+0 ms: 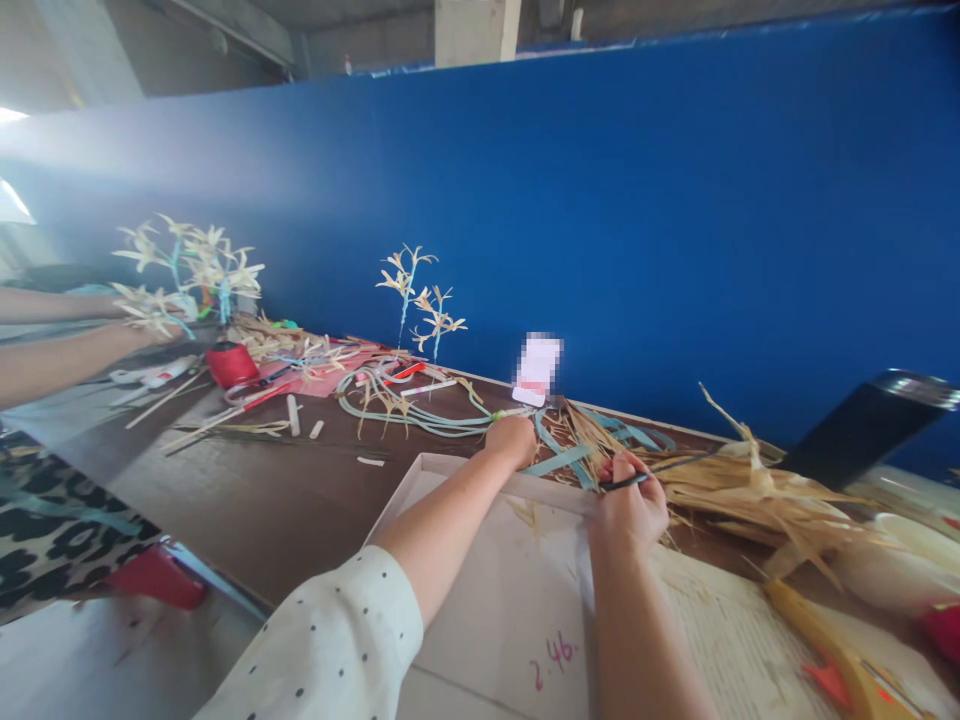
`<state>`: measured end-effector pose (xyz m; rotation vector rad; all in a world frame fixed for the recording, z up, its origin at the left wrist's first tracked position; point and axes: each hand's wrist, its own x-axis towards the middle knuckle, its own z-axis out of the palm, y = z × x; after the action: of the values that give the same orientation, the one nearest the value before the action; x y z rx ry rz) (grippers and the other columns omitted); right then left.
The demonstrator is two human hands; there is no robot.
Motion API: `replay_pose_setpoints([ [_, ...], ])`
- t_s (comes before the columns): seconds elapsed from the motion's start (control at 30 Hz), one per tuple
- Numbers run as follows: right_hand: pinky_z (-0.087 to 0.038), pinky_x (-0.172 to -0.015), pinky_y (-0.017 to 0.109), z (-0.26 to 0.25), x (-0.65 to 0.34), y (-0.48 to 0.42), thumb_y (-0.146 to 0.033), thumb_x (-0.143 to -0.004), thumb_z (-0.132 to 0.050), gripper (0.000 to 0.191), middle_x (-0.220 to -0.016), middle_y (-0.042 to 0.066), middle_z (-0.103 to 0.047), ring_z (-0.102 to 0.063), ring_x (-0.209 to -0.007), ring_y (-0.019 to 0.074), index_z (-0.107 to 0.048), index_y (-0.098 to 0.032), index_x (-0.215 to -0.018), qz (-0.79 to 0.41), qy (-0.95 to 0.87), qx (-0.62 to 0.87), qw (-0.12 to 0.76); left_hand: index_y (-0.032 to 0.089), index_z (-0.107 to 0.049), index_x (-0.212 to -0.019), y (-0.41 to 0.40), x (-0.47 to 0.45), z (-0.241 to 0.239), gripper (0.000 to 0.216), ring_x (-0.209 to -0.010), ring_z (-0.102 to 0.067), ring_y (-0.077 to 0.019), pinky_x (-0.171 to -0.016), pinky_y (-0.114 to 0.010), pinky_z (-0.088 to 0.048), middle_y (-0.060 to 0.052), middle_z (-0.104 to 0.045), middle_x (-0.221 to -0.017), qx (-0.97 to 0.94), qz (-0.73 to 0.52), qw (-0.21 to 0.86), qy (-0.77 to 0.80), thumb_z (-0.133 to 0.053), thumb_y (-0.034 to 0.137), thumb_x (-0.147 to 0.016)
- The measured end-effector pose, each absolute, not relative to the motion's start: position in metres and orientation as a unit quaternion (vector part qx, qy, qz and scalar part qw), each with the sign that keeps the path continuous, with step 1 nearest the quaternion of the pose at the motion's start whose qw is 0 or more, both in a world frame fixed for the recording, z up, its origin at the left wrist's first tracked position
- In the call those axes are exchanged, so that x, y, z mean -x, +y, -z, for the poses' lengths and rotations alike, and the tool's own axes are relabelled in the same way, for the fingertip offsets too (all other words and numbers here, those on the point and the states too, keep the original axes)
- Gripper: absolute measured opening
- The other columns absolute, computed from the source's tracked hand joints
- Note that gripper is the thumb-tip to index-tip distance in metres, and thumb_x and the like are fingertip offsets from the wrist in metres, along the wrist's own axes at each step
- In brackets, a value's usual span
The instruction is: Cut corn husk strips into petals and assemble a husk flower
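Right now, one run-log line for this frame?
left hand: closed on green stem | right hand: holding scissors | near: dried straw, white box | left edge: another person's arms

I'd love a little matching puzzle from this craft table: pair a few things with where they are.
Things:
1. red spool
2. straw flowers on a blue stem
3. dried husks
4. white box

Places:
A. piled to the right of the right hand
B. far left, near another person's arms
C. under the person's forearms
D. upright against the blue wall, beyond the left hand

Pairs: 1-B, 2-D, 3-A, 4-C
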<state>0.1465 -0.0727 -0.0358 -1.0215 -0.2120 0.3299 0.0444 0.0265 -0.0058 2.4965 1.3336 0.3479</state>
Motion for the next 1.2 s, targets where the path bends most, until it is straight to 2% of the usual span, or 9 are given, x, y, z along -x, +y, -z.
replay_pose_setpoints([
  [0.23, -0.036, -0.039, 0.017, 0.031, -0.143, -0.074, -0.032, -0.058, -0.071, 0.032, -0.065, 0.001, -0.061, -0.054, -0.053, 0.0107, -0.062, -0.017, -0.085, -0.147, -0.096, 0.512, 0.841, 0.022, -0.071, -0.076, 0.031, -0.024, 0.0, 0.015, -0.081, -0.063, -0.0191, -0.074, -0.025, -0.046, -0.007, -0.069, -0.085, -0.826, -0.154, 0.174, 0.513, -0.056, 0.023, -0.073],
  [0.5, -0.042, -0.044, 0.019, 0.036, -0.143, -0.073, -0.028, -0.061, -0.069, 0.029, -0.064, 0.001, -0.062, -0.057, -0.055, 0.0111, -0.062, -0.016, -0.086, -0.15, -0.115, 0.496, 0.848, 0.024, -0.068, -0.093, 0.02, -0.013, -0.001, 0.022, -0.09, -0.061, -0.018, -0.078, -0.025, -0.045, -0.004, -0.068, -0.098, -0.799, -0.237, 0.22, 0.508, -0.054, 0.024, -0.075],
  [0.7, -0.04, -0.041, 0.02, 0.034, -0.141, -0.073, -0.03, -0.06, -0.069, 0.03, -0.063, 0.001, -0.061, -0.056, -0.053, 0.0117, -0.062, -0.016, -0.086, -0.147, -0.118, 0.508, 0.841, 0.024, -0.068, -0.089, 0.011, -0.014, -0.005, 0.021, -0.088, -0.061, -0.0157, -0.08, -0.024, -0.044, -0.001, -0.069, -0.095, -0.796, -0.267, 0.255, 0.481, -0.05, 0.022, -0.079],
  [0.93, -0.037, -0.04, 0.017, 0.031, -0.138, -0.073, -0.028, -0.059, -0.069, 0.028, -0.062, 0.0, -0.059, -0.055, -0.054, 0.0109, -0.061, -0.016, -0.084, -0.149, -0.125, 0.506, 0.84, 0.022, -0.067, -0.086, -0.002, -0.011, -0.007, 0.019, -0.084, -0.062, -0.0154, -0.074, -0.022, -0.044, -0.001, -0.069, -0.088, -0.791, -0.263, 0.258, 0.488, -0.051, 0.022, -0.076],
  [1.2, -0.038, -0.041, 0.017, 0.032, -0.14, -0.071, -0.025, -0.061, -0.066, 0.021, -0.061, -0.001, -0.058, -0.054, -0.054, 0.0097, -0.06, -0.016, -0.079, -0.136, -0.126, 0.502, 0.845, 0.025, -0.069, -0.09, -0.014, 0.0, 0.0, 0.021, -0.089, -0.061, -0.0168, -0.078, -0.023, -0.044, 0.0, -0.069, -0.094, -0.812, -0.246, 0.277, 0.452, -0.053, 0.028, -0.078],
])
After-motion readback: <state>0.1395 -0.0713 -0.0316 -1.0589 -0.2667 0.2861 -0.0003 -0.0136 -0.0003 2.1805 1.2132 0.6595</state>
